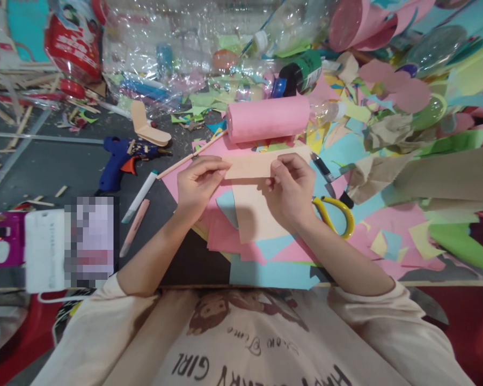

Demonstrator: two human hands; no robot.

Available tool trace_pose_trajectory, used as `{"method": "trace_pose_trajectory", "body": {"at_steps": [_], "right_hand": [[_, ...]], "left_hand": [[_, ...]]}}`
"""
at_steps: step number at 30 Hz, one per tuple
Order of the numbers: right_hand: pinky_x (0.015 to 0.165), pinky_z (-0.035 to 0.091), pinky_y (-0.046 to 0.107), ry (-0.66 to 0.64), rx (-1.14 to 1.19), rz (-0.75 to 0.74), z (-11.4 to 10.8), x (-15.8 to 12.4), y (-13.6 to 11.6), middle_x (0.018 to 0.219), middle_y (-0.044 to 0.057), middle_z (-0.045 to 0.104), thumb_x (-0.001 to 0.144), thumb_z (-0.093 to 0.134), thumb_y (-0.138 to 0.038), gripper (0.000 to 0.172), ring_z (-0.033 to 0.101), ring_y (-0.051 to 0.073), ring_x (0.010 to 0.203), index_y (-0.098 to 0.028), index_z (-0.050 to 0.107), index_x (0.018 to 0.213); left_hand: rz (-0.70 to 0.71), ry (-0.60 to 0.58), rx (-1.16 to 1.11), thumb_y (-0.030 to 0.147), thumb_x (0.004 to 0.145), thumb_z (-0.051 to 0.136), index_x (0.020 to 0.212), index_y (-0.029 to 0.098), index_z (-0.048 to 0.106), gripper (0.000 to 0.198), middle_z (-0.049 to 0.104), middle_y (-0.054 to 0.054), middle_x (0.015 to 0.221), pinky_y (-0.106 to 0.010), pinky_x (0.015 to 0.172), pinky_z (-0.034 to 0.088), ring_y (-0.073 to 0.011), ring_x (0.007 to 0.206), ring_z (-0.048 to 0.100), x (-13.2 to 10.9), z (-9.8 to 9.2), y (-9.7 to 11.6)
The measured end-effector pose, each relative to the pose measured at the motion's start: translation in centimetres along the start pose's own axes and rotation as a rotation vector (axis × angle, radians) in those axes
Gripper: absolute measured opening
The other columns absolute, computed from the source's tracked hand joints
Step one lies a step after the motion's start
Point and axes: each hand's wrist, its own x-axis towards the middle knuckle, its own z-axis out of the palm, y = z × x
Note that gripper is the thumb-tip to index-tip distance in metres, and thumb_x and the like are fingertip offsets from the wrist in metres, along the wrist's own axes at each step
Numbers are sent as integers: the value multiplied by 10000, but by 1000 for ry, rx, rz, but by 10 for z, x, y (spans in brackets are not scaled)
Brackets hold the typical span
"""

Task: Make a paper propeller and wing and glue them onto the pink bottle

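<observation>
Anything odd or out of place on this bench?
Mostly clutter. Left side: the blue glue gun lies on its side with small wooden bits on it. Right side: brown paper is crumpled, with colored paper scraps strewn nearby. The beige paper strip between left hand and right hand shows no obvious damage.

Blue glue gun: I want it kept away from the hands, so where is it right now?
In the head view, the glue gun lies on the dark table, left of the left hand and just above the white marker.
</observation>
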Motion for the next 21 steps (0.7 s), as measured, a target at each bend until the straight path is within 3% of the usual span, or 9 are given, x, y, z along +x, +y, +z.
{"method": "trace_pose_trajectory", "body": {"at_steps": [12, 21], "right_hand": [[425, 438, 204, -14, -59, 20, -1, 0, -3, 590, -86, 442, 773, 736, -442, 286, 478, 45, 434, -228, 553, 719], [407, 421, 205, -8, -18, 30, 0, 0, -5, 563, -93, 439, 747, 752, -448, 301, 470, 47, 410, -230, 551, 697]], "left_hand": [[-48, -14, 96, 196, 825, 694, 873, 221, 746, 75, 717, -24, 915, -260, 740, 550, -138, 857, 667, -2, -2, 13], [19, -29, 85, 229, 848, 677, 920, 230, 745, 100, 723, -36, 951, -241, 721, 541, -142, 887, 671, -2, -2, 7]]}}
